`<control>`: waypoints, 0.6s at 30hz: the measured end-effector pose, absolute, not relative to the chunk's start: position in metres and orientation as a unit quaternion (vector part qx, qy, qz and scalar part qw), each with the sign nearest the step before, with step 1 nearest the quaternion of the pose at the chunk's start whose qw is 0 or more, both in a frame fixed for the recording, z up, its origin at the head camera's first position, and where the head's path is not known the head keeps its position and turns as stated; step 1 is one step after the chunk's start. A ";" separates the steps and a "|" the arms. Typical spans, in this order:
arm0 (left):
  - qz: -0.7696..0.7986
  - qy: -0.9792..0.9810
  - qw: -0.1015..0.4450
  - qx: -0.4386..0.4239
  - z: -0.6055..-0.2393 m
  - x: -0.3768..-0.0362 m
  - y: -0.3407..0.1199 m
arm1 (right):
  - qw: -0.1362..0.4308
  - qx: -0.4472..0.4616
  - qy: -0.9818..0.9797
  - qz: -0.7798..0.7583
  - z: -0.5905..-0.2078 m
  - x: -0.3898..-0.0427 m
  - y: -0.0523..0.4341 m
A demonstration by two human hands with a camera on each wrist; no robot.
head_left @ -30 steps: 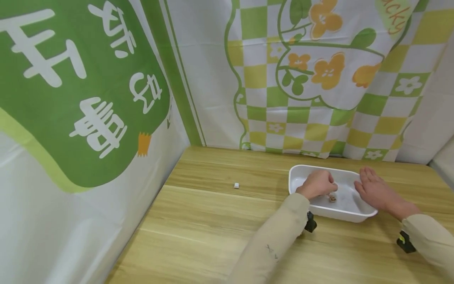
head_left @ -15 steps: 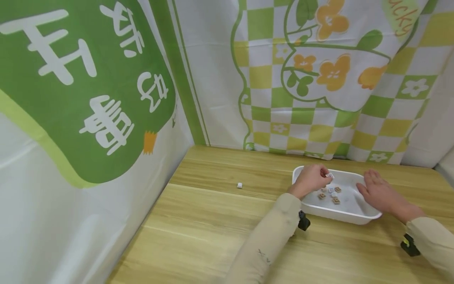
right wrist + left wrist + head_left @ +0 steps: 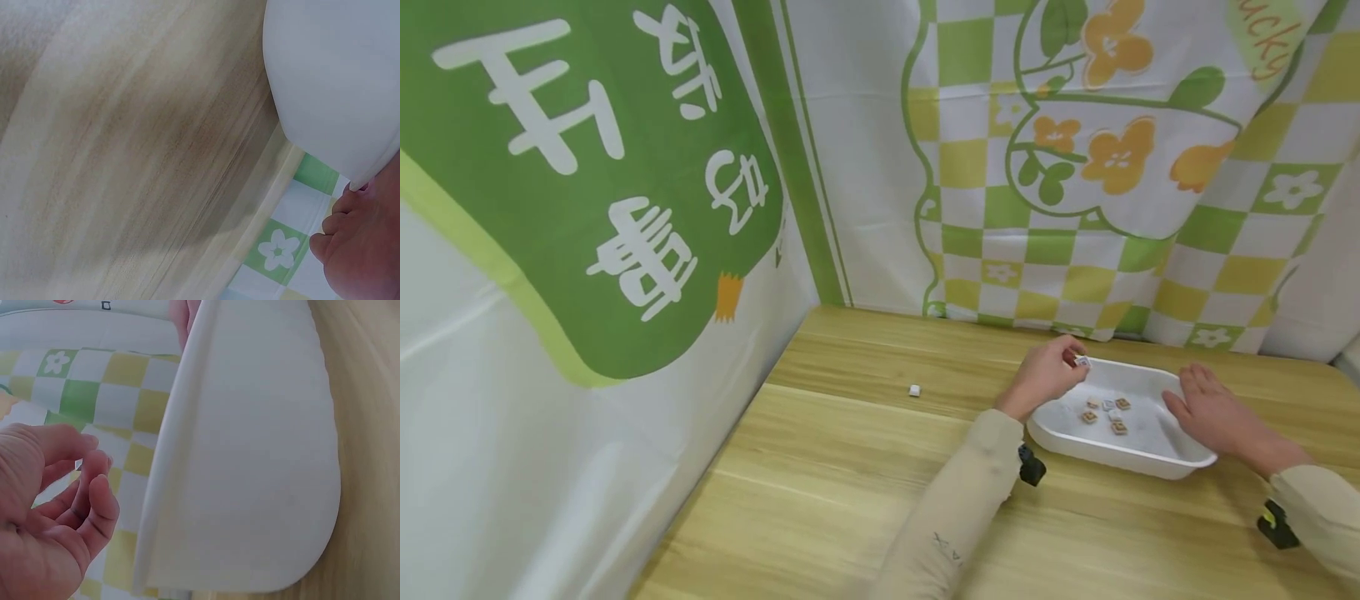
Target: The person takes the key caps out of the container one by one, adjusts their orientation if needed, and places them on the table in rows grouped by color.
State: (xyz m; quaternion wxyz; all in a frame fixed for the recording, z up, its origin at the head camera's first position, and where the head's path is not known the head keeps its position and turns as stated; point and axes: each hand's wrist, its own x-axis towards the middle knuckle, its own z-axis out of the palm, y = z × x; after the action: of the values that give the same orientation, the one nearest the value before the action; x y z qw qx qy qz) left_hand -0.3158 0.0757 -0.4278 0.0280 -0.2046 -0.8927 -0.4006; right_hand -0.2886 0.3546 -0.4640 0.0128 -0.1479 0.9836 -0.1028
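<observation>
- A small white piece (image 3: 1082, 361) is pinched in the grip of the left hand (image 3: 1047, 377), between thumb and curled fingertips, just above the near-left corner rim of the white tray (image 3: 1150, 457).
- In the left wrist view, the curled fingers (image 3: 94, 494) are seen beside the tray's outer wall (image 3: 250, 456); the pinched piece itself can barely be made out there.
- The tray is set on the wooden worktop (image 3: 865, 467), directly to the right of and below the left grip.
- Inside the tray, just to the right of the left grip, several small square pieces are seen: brownish ones (image 3: 1119, 427) and a pale one (image 3: 1108, 406), lying close together on the tray floor.
- The right hand (image 3: 1213, 408) is laid against the tray's right rim, its fingers relaxed and nearly straight; nothing is pinched in this grip.
- In the right wrist view, the right hand's fingertips (image 3: 350, 244) are shown touching the tray's rounded edge (image 3: 337, 94).
- Another small white piece (image 3: 914, 390) is lying alone on the worktop, well apart to the left of the left grip.
- Behind both hands, a cloth with green and yellow checks and orange flowers (image 3: 1112, 158) is hung; to the left of the left grip, a green-and-white banner (image 3: 587, 183) is hung.
</observation>
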 end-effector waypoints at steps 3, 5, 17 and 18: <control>-0.385 -0.896 0.027 -0.220 -0.426 -0.317 0.068 | 0.017 -0.147 0.983 -0.106 -0.464 -0.288 0.355; -0.381 -0.899 0.018 -0.216 -0.425 -0.317 0.062 | 0.018 -0.146 0.983 -0.107 -0.465 -0.288 0.355; -0.440 -0.877 -0.007 -0.192 -0.416 -0.322 0.020 | 0.007 -0.145 0.983 -0.114 -0.465 -0.287 0.353; -0.441 -0.877 -0.004 -0.190 -0.415 -0.322 0.017 | 0.006 -0.146 0.983 -0.112 -0.464 -0.287 0.353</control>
State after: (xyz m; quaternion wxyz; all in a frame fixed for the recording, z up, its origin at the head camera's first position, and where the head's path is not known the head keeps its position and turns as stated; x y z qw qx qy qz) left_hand -0.3222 0.0167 -0.4148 -0.0038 -0.1895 -0.8773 -0.4410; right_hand -0.2869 0.3530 -0.4644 0.0064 -0.1459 0.9829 -0.1123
